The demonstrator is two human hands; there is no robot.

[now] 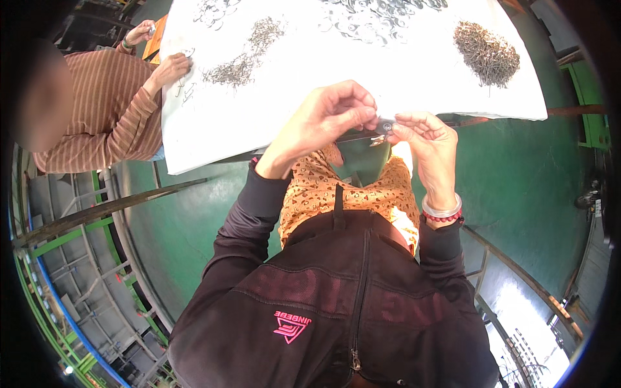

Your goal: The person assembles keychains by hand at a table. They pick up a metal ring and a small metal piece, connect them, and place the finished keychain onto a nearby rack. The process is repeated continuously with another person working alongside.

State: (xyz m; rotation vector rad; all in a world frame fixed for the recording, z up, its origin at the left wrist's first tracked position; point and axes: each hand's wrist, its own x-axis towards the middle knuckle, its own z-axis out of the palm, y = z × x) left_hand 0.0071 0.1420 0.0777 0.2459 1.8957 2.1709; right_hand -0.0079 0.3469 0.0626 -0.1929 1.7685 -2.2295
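Note:
Just past the near edge of the white tabletop, a small flat grey metal piece (386, 126) with a round mark is pinched between my two hands. My left hand (333, 115) is closed, thumb and forefinger together at the piece's left end. From the other side, my right hand (429, 141) grips it between thumb and bent fingers. A few thin copper-coloured bits (378, 140) show just under the right thumb; whether that hand holds them I cannot make out.
On the white table (284, 116) lie a pile of thin metal pins (488, 55), loose flat grey pieces (369, 22) and a looser pin heap (236, 68). At the left, a co-worker in a striped top (116, 87) handles small parts. A wooden bar (116, 210) runs low at the left.

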